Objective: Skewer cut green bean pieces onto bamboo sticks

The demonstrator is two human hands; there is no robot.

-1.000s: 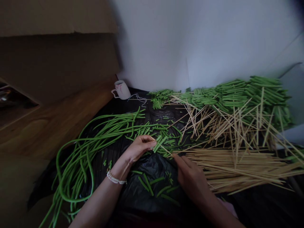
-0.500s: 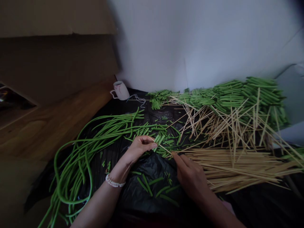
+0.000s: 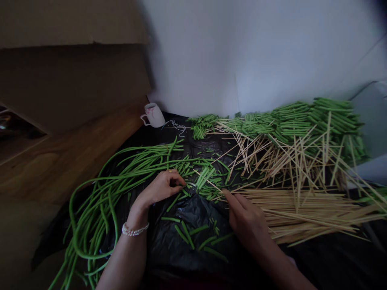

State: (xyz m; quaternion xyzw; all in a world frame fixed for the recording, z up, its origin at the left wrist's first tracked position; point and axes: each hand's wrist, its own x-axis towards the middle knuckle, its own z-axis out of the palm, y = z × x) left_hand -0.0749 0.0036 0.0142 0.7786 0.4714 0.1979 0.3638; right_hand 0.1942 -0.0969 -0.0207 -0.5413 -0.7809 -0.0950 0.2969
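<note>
My right hand (image 3: 244,213) pinches the lower end of a thin wooden skewer (image 3: 215,187). Short green bean pieces (image 3: 204,178) are threaded side by side near the skewer's far end, and its tip pokes out beyond them. To the left, my left hand (image 3: 165,186), with a beaded bracelet at the wrist, has its fingertips pressed together low over loose cut bean pieces (image 3: 184,166). Whatever those fingertips hold, if anything, is too small to make out. Long uncut beans (image 3: 121,177) lie in a curved heap beside my left hand.
A pile of bare skewers (image 3: 305,209) lies at right. Behind it are stacked bean-loaded skewers (image 3: 296,119), their sticks jutting forward. A white mug (image 3: 155,116) stands by the wall near tangled string (image 3: 178,127). Black plastic sheeting (image 3: 178,257) lies underneath, with scattered bean pieces (image 3: 208,241).
My left hand has let go of the threaded bean pieces and moved left and slightly down to the loose cut pieces. My right hand still holds the skewer, shifted slightly right.
</note>
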